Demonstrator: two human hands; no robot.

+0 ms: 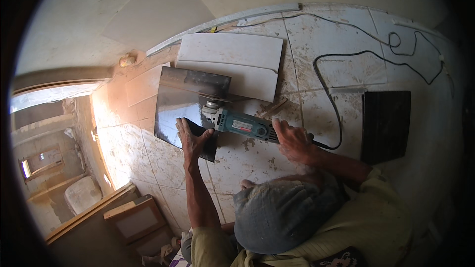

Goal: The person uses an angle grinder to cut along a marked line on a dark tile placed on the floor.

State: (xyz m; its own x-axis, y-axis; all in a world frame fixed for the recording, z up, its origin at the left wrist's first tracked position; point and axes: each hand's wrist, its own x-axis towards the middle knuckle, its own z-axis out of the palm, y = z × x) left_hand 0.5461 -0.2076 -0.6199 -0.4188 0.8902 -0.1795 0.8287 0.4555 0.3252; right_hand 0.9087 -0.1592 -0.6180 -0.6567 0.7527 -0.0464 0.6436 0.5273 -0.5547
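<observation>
My right hand [293,141] is wrapped round the rear end of a blue-green angle grinder [242,124]. The grinder lies level, its metal head and disc [213,104] over a glossy black tile [180,100]. Across the tile, near the disc, runs a dusty line. Flat on the tile's near part rests my left hand [190,138], fingers stretched out and the thumb close to the grinder's head. Whether the disc touches the tile is hard to make out.
White tiles or boards [230,49] lie just beyond the black tile. A black cable [329,89] loops away from the grinder to the right, past another black tile [386,126]. The tiled floor [168,178] is dusty. At lower left stands a wooden-framed panel [136,220] beside a doorway.
</observation>
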